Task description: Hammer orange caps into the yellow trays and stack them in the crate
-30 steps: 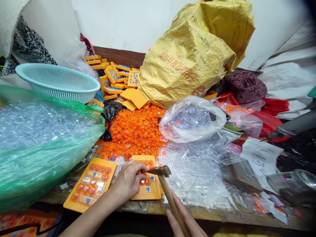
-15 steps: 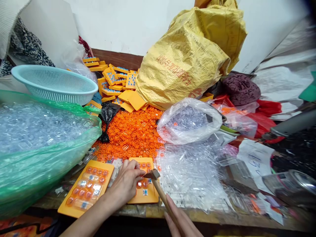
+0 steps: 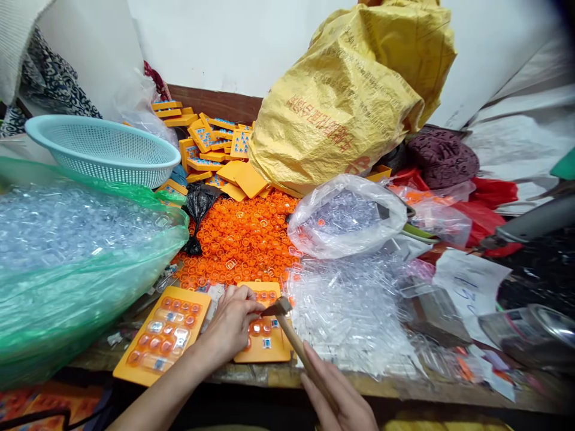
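My right hand (image 3: pixel 335 392) is wrapped round the wooden handle of a small hammer (image 3: pixel 283 306), whose metal head hangs over the upper right part of an orange panel (image 3: pixel 274 353). My left hand (image 3: pixel 233 317) lies over the left side of that panel, fingers closed near the hammer head; what they pinch, if anything, is hidden. Orange round pieces and small blue-and-white parts show on the panel. Left of my left forearm lies a second orange panel (image 3: pixel 150 341), carrying orange round pieces and clear covers.
Loose orange rings (image 3: pixel 247 233) are heaped behind the panels. Clear plastic pieces (image 3: pixel 345 317) spread to the right, below a white bag (image 3: pixel 389 230). A green bag (image 3: pixel 112 287) bulges at left, near a blue basket (image 3: pixel 103 149). A yellow sack (image 3: pixel 332 114) stands behind.
The whole view has shifted slightly, so everything sits a little higher and further right. Both hands stay in nearly the same place over the panel, the hammer still held.
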The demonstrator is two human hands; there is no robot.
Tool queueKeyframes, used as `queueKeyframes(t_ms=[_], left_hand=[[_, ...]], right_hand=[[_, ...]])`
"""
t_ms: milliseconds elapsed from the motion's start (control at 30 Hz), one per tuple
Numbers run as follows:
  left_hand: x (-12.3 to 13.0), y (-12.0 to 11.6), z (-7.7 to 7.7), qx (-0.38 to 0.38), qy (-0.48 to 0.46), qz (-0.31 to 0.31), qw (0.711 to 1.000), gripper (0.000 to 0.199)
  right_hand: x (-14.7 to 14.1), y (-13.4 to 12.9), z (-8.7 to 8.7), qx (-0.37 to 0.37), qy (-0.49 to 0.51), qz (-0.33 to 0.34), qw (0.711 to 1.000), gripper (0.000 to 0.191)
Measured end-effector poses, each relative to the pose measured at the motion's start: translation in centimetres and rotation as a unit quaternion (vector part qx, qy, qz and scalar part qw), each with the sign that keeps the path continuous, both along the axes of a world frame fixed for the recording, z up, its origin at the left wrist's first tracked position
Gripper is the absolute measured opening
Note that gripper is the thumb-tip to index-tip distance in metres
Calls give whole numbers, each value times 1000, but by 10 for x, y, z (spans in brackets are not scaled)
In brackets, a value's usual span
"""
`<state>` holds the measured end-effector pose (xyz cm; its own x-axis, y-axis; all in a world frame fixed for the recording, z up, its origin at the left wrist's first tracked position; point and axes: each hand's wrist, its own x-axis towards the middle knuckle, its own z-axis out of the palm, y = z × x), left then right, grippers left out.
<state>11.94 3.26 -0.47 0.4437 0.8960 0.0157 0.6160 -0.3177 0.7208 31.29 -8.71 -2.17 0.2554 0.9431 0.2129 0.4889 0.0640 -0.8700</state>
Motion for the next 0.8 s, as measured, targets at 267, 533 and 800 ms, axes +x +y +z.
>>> queueKeyframes(t_ms=[267,533,800], left_hand=[[-12,-35,3,-41,-232,270,934,39],[3,-64,-26,-119,-328,298,889,55],[2,-61,-30,-173,-349,283,876,63]], right_hand=[[12,130,55,-2,20,-6,1000,47],[-5,253,44,74,-91,-12,993,29],[-11,118,48,133,-217,51,966,29]])
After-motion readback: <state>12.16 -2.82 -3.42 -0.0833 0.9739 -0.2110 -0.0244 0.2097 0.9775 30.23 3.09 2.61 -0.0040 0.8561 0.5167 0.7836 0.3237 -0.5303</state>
